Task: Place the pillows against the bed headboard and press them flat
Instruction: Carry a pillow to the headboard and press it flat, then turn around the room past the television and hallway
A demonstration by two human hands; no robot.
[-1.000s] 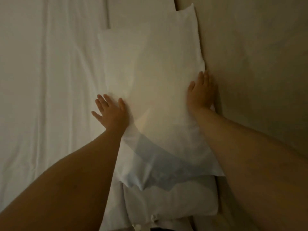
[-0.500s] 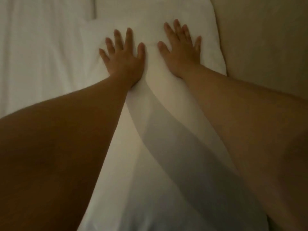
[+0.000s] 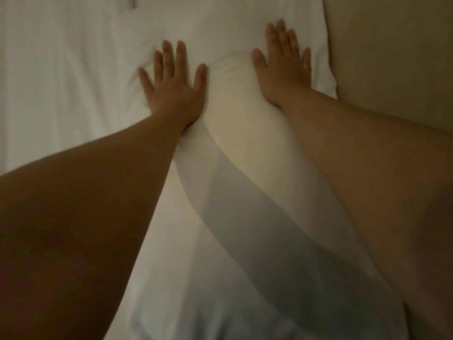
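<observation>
A white pillow [image 3: 232,148] lies lengthwise down the middle of the view, its right edge against the beige padded headboard [image 3: 392,57]. My left hand [image 3: 174,87] rests flat on the pillow's left side with fingers spread, palm down. My right hand [image 3: 282,67] lies flat near the pillow's far right corner, close to the headboard, fingers apart. The pillow bulges up in a ridge between the two hands. Both bare forearms cover much of the pillow's near part. A second pillow is not visible now.
White bed sheet [image 3: 61,82] spreads to the left of the pillow, lightly wrinkled. A dark seam or gap [image 3: 133,2] shows at the top edge. The room is dim, and my arms cast a shadow across the pillow.
Both hands went from the pillow's sides to its top, palms flat. Since half a second ago they have spread apart, the right one moving toward the headboard, and a ridge has risen between them.
</observation>
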